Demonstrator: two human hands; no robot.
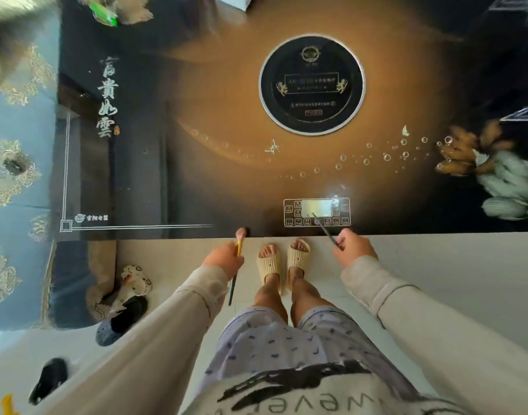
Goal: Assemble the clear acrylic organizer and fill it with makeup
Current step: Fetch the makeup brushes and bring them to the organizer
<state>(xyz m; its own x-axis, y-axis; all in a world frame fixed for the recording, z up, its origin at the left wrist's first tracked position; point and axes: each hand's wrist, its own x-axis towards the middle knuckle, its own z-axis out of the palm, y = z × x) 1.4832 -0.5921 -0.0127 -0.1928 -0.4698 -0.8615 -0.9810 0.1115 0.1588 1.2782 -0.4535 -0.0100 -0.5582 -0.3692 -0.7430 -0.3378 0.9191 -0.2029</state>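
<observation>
Dark glass table (197,175), w/ round hob (312,83) at its centre & control panel (316,212) by its near edge. My slippers (283,262): on floor just below table's near edge. L hand (224,259): fingers curled round powder brush (240,239), pink bristles at table's near edge, handle pointing back toward me. R hand (354,248): pinches thin dark brush (324,227), tip over control panel.

White calligraphy (107,97) 富貴如雲 at the table top's (203,94) left side; partial letters "weve" on the shirt (286,396) front.
</observation>
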